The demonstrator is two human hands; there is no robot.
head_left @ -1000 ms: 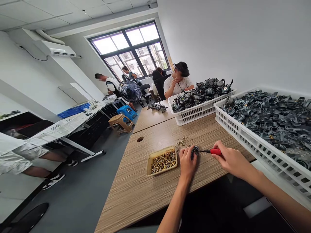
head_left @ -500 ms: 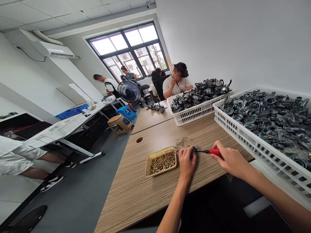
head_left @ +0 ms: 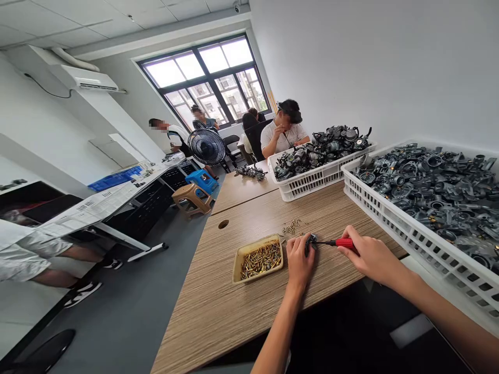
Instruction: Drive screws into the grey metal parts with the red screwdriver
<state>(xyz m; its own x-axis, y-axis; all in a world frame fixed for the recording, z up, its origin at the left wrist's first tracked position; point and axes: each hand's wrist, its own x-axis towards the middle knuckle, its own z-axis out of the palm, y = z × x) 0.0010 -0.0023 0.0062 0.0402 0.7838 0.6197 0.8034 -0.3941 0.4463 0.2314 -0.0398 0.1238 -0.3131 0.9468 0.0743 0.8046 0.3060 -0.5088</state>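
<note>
My left hand point(head_left: 299, 259) is closed around a small dark metal part point(head_left: 312, 240) on the wooden table, covering most of it. In my right hand point(head_left: 370, 254) is a screwdriver with a red handle point(head_left: 344, 243). Its dark shaft point(head_left: 325, 242) points left, with the tip at the metal part; the exact contact is too small to make out. Left of my left hand stands a shallow yellowish tray point(head_left: 238, 275) holding many small brass-coloured pieces point(head_left: 260, 261). More loose brass pieces point(head_left: 291, 226) lie on the table just beyond my left hand.
A white crate point(head_left: 286, 193) heaped with carburetor-like parts stands at the back; a larger crate point(head_left: 393, 215) of grey metal parts is on the right. Across the table point(head_left: 202, 311) sits a co-worker point(head_left: 268, 140). A floor fan point(head_left: 206, 147) and stools point(head_left: 193, 200) stand to the left.
Both hands, the screwdriver and the metal part stay in nearly the same place. The view shifts very slightly.
</note>
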